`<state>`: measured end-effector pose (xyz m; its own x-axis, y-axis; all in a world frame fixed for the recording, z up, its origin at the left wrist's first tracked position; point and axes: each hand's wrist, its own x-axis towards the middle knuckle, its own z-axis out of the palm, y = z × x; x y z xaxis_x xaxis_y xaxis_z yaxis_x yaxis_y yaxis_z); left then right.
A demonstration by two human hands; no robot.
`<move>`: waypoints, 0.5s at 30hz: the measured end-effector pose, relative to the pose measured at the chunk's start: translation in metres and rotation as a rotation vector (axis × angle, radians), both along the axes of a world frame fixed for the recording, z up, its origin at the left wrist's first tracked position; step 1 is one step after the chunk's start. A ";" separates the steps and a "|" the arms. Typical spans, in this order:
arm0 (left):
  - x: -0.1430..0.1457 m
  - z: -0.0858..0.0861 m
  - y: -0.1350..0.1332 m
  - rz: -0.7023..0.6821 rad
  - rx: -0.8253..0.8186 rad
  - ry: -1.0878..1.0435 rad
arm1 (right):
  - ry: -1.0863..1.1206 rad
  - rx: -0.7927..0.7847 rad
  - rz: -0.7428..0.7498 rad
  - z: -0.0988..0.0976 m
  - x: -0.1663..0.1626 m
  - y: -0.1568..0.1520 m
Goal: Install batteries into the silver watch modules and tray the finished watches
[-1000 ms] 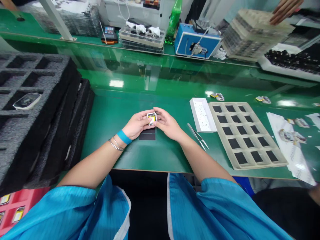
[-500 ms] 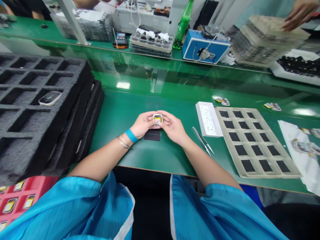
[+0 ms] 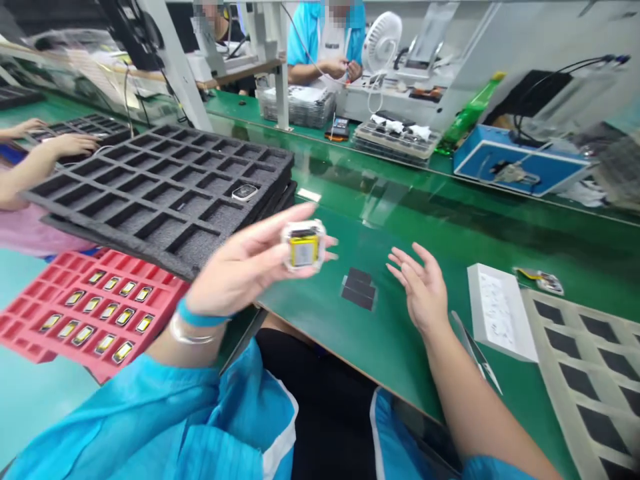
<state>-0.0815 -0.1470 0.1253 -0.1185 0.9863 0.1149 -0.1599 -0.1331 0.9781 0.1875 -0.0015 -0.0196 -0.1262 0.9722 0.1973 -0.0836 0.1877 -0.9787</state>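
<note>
My left hand (image 3: 250,263) is closed around a smartwatch case (image 3: 303,247), raised above the bench. The case is square with rounded corners, and its open back shows a silver and yellow battery. My right hand (image 3: 424,287) holds nothing; its fingers are spread over the green bench top. Between the hands, dark rectangular pieces (image 3: 359,289) lie on the bench. A pair of tweezers (image 3: 480,357) rests beside my right forearm, partly hidden by it. Below and left of my left hand is a red tray (image 3: 165,277) with several similar cases in its slots.
Stacked black foam trays (image 3: 145,230) stand left, with one watch case (image 3: 245,193) in a slot. At right are a white box (image 3: 500,313) and a beige compartment tray (image 3: 543,333). A blue machine (image 3: 530,160) stands behind. Another person's hands (image 3: 70,145) are at far left.
My hands have parted. The left has carried the watch case left and up, while the right has let go and opened. The view has swung left, bringing more of the red tray into sight.
</note>
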 end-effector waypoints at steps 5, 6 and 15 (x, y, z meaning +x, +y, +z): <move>-0.068 0.012 -0.002 0.657 0.207 0.927 | -0.031 0.019 -0.035 0.002 -0.009 -0.006; -0.079 0.011 0.005 0.719 0.140 1.100 | -0.037 0.036 -0.047 0.003 -0.010 -0.006; -0.113 -0.003 0.021 0.489 -0.205 1.293 | -0.240 0.275 -0.125 0.045 0.011 -0.013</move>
<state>-0.1940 -0.1265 0.1227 -0.3733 0.8887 0.2664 0.8803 0.2486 0.4041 0.1981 -0.0148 0.0259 -0.0841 0.8980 0.4319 0.1815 0.4400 -0.8795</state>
